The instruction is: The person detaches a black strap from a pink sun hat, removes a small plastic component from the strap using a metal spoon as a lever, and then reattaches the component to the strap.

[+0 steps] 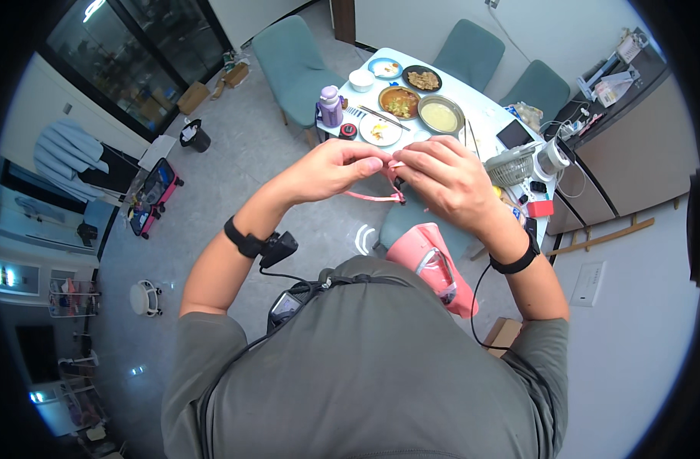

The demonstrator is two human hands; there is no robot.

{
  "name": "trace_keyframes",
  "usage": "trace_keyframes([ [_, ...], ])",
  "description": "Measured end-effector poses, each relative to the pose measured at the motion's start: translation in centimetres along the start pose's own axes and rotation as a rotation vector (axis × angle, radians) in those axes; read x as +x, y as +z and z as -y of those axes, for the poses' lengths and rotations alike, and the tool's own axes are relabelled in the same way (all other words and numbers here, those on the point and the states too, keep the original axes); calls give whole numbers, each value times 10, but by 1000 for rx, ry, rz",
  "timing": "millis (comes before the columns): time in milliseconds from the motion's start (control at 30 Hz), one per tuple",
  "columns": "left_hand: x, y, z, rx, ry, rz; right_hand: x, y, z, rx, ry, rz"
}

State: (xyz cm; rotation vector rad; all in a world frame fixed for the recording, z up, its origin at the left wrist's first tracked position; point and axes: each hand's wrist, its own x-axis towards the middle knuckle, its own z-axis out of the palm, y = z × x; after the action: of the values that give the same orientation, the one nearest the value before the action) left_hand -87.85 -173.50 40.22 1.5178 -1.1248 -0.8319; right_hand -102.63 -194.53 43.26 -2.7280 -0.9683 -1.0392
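In front of me, my left hand (336, 168) and my right hand (451, 180) are raised with their fingertips meeting. Between them they pinch a thin pink strap (373, 198); a loop of it hangs below the fingers, with small dark pieces on it near my right hand. The curled fingers partly hide where the strap is gripped. Below my right hand, a pink piece (405, 246) with a clear, shiny panel rests by the seat of a teal chair (399, 223). Whether the strap belongs to it I cannot tell.
Beyond my hands stands a white table (480, 116) with a soup bowl (399, 102), a pan of pale liquid (440, 115), a plate (380, 130), a purple bottle (331, 105) and a fan (510, 166). Teal chairs (290, 61) surround it. An open suitcase (155, 197) lies left.
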Motion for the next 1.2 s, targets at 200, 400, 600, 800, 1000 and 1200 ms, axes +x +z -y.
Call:
trace_keyframes([
  [200,25,7,18,-21,137,227,-5,-11,-11,-5,69,-101],
  [400,32,12,35,71,-25,457,-1,-29,-20,7,147,-224],
  [600,23,22,30,14,-239,432,-6,-36,-33,-25,178,-268],
  [800,8,5,52,218,-141,371,-27,-48,-46,-61,278,-214],
  [1000,-11,-20,69,470,-175,263,-38,-55,-48,-58,372,-219],
  [1200,8,-14,33,248,-283,298,-22,-40,-29,19,242,-156],
])
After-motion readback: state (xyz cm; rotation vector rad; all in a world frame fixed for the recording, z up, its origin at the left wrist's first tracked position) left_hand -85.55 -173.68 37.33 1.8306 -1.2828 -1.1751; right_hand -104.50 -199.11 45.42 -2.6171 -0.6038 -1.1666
